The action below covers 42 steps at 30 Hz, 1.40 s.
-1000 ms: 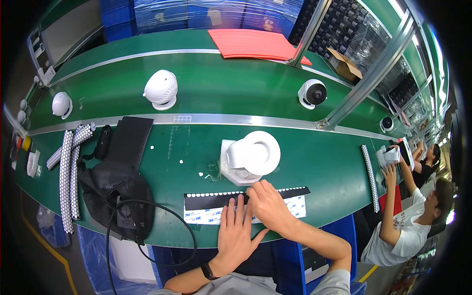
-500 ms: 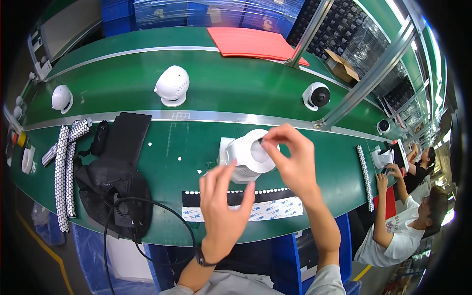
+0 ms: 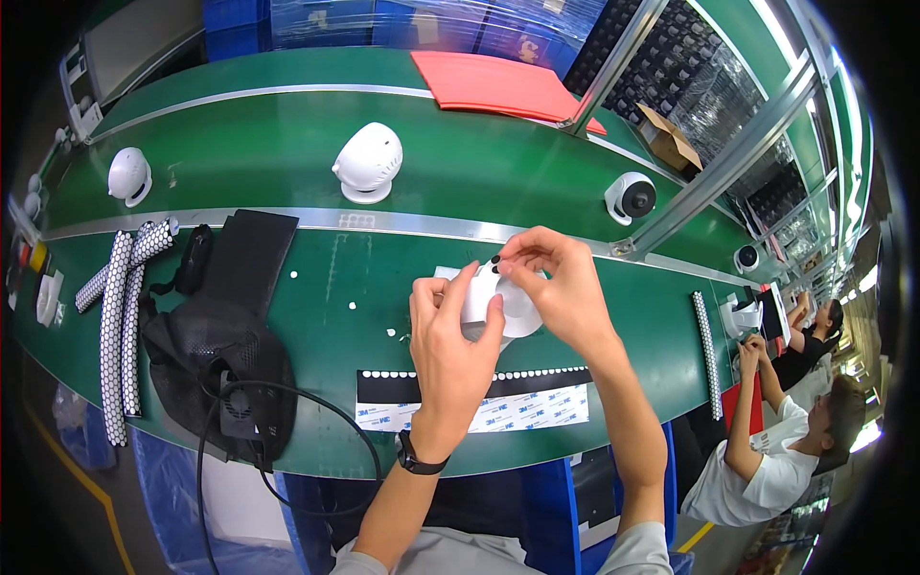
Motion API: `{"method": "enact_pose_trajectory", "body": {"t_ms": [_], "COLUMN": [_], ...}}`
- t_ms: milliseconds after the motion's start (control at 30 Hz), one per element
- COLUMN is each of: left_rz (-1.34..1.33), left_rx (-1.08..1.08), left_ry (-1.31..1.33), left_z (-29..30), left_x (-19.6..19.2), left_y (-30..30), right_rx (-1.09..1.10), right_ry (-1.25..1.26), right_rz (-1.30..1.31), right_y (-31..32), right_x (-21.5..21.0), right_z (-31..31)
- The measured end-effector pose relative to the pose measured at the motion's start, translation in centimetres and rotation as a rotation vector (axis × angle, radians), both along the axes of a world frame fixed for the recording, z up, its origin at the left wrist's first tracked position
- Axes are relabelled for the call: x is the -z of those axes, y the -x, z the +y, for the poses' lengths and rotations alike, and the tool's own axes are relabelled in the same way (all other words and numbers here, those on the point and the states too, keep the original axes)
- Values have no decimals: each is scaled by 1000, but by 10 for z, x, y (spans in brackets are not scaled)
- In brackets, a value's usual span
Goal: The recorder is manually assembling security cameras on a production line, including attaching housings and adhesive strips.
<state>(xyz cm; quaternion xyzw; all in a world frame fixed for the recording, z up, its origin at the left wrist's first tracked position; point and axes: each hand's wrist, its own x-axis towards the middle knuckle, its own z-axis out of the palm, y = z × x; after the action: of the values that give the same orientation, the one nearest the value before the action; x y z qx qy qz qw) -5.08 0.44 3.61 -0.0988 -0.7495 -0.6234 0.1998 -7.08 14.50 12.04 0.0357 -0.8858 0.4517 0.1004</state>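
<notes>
A white rounded device housing [image 3: 518,312] stands on the green bench in front of me, partly covered by my hands. My left hand [image 3: 444,333] curves round its left side, thumb and fingers against the white surface. Thumb and forefinger of my right hand [image 3: 563,287] pinch a small round black pad [image 3: 495,260] over the housing's top. A second dark spot shows just below that pad; whether it is stuck on or held I cannot tell. Nearer me lies a black strip [image 3: 385,386] edged with white half-discs, above printed white backing paper [image 3: 541,409].
Left on the bench are a black mesh bag [image 3: 216,359] with a cable and white-dotted rolls [image 3: 113,345]. White devices [image 3: 370,165] stand on the raised ledge behind, near red foam sheets [image 3: 489,81]. A metal post [image 3: 719,153] rises at right; a co-worker [image 3: 757,460] sits beyond.
My left hand has moved up against the housing. My right hand has shifted slightly left, and the black pad now shows clearly between its fingertips. The view has shifted a little.
</notes>
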Motion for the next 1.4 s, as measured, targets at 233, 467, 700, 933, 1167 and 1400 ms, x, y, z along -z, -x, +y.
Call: {"method": "enact_pose_trajectory", "body": {"t_ms": [233, 467, 700, 933, 1167, 1400], "left_rz": [9, 2, -15, -52, -183, -207], "left_rx": [-14, -8, 5, 13, 64, 154], "left_ry": [-11, -9, -22, -51, -249, -275], "left_z": [1, 0, -6, -1, 9, 11], "left_x": [-1, -3, -3, -9, -4, 8], "left_y": [-1, -1, 6, 16, 35, 44], "right_rx": [-9, 14, 104, 62, 43, 32], "right_ry": [33, -72, -283, 94, 59, 19], "right_rz": [-24, 44, -18, -91, -193, -249], "right_y": [1, 1, 0, -8, -6, -7], "right_x": [0, 0, -15, -15, -14, -21], "right_z": [1, -7, -16, 27, 34, 35]}}
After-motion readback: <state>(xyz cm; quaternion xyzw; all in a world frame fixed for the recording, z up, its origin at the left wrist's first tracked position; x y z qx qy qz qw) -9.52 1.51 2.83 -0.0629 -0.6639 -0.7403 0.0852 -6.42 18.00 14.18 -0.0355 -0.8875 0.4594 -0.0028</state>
